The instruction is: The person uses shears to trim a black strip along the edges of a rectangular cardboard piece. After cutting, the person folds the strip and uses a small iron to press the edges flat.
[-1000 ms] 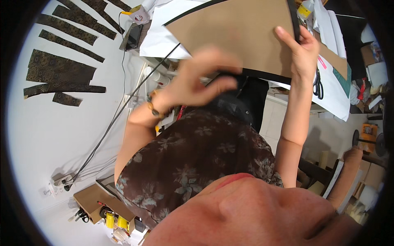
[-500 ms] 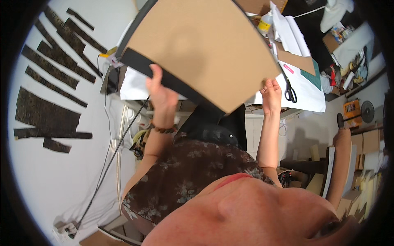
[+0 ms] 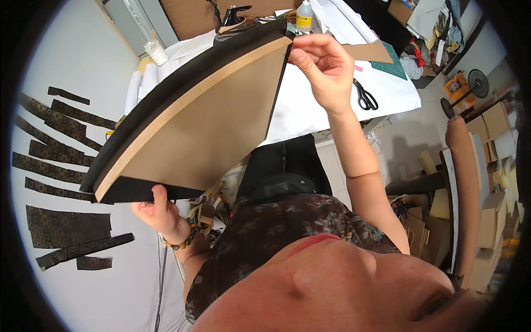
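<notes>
Tilted up off the table, a fan-shaped board (image 3: 210, 122) has a tan inner face and black covering along its edges. A thin tan strip runs inside its curved rim. My left hand (image 3: 160, 214) is closed on the board's lower left edge, thumb on the black band and the other fingers partly hidden beneath. At the upper right corner, the bent fingers of my right hand (image 3: 326, 72) close on the edge. Black-handled scissors (image 3: 365, 95) lie on white paper (image 3: 310, 110) just beyond my right wrist.
An iron (image 3: 235, 21), a glue bottle (image 3: 303, 15) and a jar of white material (image 3: 157, 53) stand behind the board. Dark patterned fabric pieces (image 3: 67, 226) hang on the left wall. A green cutting mat (image 3: 391, 65) lies at right, near a small fan (image 3: 477, 83).
The board has turned and tilted, its curved edge now facing up and left. My left hand has moved down and left with it; my right hand has moved up and left to its far corner.
</notes>
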Available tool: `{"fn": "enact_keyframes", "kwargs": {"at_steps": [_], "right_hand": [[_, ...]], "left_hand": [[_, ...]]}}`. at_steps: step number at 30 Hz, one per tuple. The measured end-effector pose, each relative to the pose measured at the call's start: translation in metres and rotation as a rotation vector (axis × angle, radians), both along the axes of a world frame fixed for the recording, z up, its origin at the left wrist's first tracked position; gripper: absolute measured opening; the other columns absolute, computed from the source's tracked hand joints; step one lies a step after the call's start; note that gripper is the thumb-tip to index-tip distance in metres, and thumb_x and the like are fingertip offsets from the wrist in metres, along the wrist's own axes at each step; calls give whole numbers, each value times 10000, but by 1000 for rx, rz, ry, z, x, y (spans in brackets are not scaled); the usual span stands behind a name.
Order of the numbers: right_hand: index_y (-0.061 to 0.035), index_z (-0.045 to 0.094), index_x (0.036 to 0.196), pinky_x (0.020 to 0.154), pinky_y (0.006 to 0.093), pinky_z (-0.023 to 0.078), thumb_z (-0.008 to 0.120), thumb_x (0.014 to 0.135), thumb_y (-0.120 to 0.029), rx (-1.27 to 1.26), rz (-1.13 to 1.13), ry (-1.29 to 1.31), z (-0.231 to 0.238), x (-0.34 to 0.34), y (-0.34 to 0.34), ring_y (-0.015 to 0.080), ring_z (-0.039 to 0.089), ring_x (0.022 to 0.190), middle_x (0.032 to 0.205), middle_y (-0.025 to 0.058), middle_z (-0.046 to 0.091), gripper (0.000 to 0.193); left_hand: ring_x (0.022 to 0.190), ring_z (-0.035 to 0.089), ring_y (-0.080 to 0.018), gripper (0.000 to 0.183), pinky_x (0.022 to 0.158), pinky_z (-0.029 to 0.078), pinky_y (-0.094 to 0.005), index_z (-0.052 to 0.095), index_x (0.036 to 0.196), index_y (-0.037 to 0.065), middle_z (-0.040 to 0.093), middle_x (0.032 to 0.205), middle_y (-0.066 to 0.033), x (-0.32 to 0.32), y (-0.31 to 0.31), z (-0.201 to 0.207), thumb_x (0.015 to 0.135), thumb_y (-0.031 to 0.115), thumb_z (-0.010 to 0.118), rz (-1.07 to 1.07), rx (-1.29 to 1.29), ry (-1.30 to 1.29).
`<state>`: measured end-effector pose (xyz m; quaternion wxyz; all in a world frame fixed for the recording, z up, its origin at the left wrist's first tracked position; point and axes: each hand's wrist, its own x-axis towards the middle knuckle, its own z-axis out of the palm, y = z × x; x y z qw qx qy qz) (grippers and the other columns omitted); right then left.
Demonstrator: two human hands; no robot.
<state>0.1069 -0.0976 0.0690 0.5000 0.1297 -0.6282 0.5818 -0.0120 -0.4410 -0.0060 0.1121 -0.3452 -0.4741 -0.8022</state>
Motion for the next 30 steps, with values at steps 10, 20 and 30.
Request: {"fn": "enact_keyframes", "kwargs": {"at_steps": [10, 20, 30], "right_hand": [[27, 715, 1026, 782, 254, 573, 747, 834, 46, -19, -102, 123, -13, 6, -9, 130, 701, 861, 953, 96, 737, 195], [41, 729, 951, 759, 289, 606, 711, 769, 163, 325, -322, 195, -9, 17, -6, 207, 726, 847, 953, 175, 736, 220], [49, 718, 915, 680, 276, 614, 623, 705, 236, 530, -331, 149, -5, 22, 1, 208, 720, 794, 914, 166, 726, 298]], "left_hand": [[983, 632, -209, 473, 912, 483, -332, 585, 1190, -68, 662, 1120, -147, 12, -17, 7, 817, 107, 817, 97, -37, 39], [1036, 627, -222, 484, 964, 475, -367, 562, 1233, -73, 649, 1168, -162, 18, -16, 5, 834, 73, 794, 117, 10, 61], [1099, 607, -250, 542, 989, 464, -391, 538, 1273, -70, 619, 1231, -184, 16, -25, 1, 825, 80, 803, 162, -6, 85]]}}
